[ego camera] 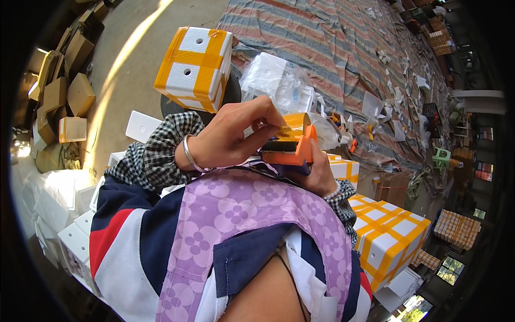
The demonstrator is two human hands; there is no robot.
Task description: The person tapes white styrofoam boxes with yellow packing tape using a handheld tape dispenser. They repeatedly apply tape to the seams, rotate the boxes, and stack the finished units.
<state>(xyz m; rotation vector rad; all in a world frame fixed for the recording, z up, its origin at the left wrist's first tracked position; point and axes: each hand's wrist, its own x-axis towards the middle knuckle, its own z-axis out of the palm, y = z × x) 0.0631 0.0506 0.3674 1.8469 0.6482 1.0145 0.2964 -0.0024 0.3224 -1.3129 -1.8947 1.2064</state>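
An orange packing-tape dispenser (pixel 299 149) with a roll of yellow tape (pixel 297 122) is held close to my chest. My right hand (pixel 320 169) is wrapped around its far side, most of the fingers hidden behind it. Thumb and fingertips of my left hand (pixel 237 135) pinch the tape at the roll, above the dispenser's black roller (pixel 278 145). Beyond my hands, a white foam box (pixel 195 66) banded with yellow tape rests on a dark round support (pixel 231 90). Two round holes show in its surface.
White foam pieces in clear plastic (pixel 277 78) lie beside the box, on a striped tarp (pixel 322 44). Another taped foam box (pixel 388 237) stands at my right. Foam boxes (pixel 76 237) and cardboard boxes (pixel 56 92) crowd the left. A foam lid (pixel 143 125) lies near my left sleeve.
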